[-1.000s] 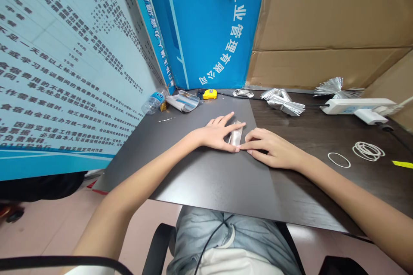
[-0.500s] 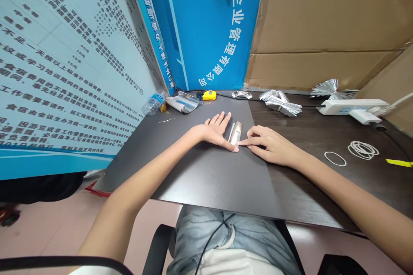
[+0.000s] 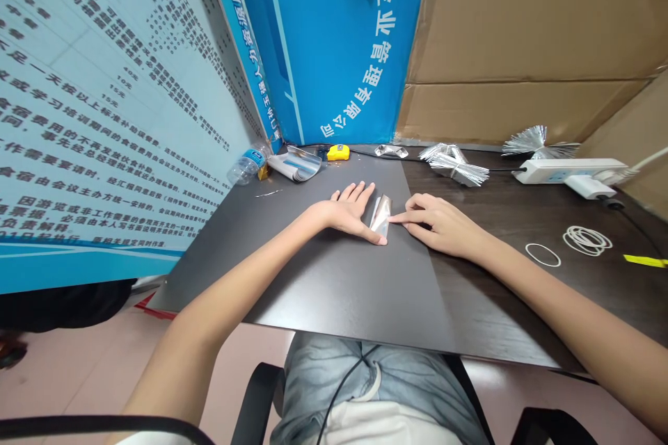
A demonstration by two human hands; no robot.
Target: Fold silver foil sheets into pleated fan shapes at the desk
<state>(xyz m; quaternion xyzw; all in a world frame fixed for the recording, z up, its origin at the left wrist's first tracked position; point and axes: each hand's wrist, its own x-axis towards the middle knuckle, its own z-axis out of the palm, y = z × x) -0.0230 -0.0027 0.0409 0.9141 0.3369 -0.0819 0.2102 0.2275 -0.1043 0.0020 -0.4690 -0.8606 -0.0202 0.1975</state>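
Note:
A small folded piece of silver foil (image 3: 383, 212) lies on the dark grey mat (image 3: 334, 278), between my two hands. My left hand (image 3: 351, 214) rests on the mat at its left, fingers spread, with the thumb across the foil's near end. From the right, my right hand (image 3: 435, 222) reaches in with its index finger stretched out, the fingertip at the foil's right edge. The other fingers of that hand are partly bent, and nothing shows in them.
At the back lie a yellow tape measure (image 3: 338, 152), a plastic bottle (image 3: 247, 167), a foil roll (image 3: 296, 164) and tied silver strips (image 3: 454, 164). On the right are a white power strip (image 3: 571, 171), white rubber bands (image 3: 587, 240) and a yellow strip (image 3: 646, 261).
My right index fingertip has slid from the foil's near end up along its right edge, away from my body. The left hand has stayed in place with its thumb on the foil.

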